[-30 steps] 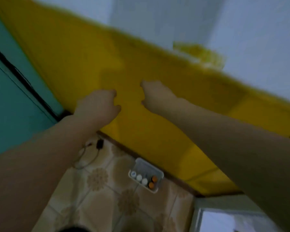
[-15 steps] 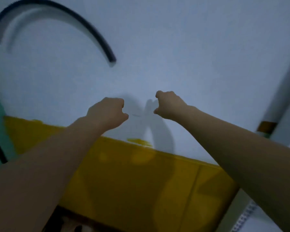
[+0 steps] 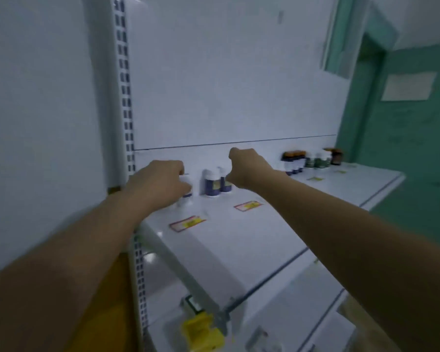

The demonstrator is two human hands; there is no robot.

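Observation:
My left hand reaches to the back of a white shelf and curls round a white bottle with a blue label. Two more bottles of the same kind stand right of it, one in plain view and one partly behind my right hand. My right hand is a fist with its thumb side against that second bottle. Its fingers are hidden, and nothing shows inside them.
Dark and green bottles stand in a row further right on the shelf. Red-and-yellow price labels lie on the shelf top. A slotted upright runs on the left. Below are lower shelves and a yellow item. A green wall is at right.
The view swung from a yellow and white wall over to the shelf. Both hands, held up as empty fists, now reach the bottles, and the left one has closed on a bottle.

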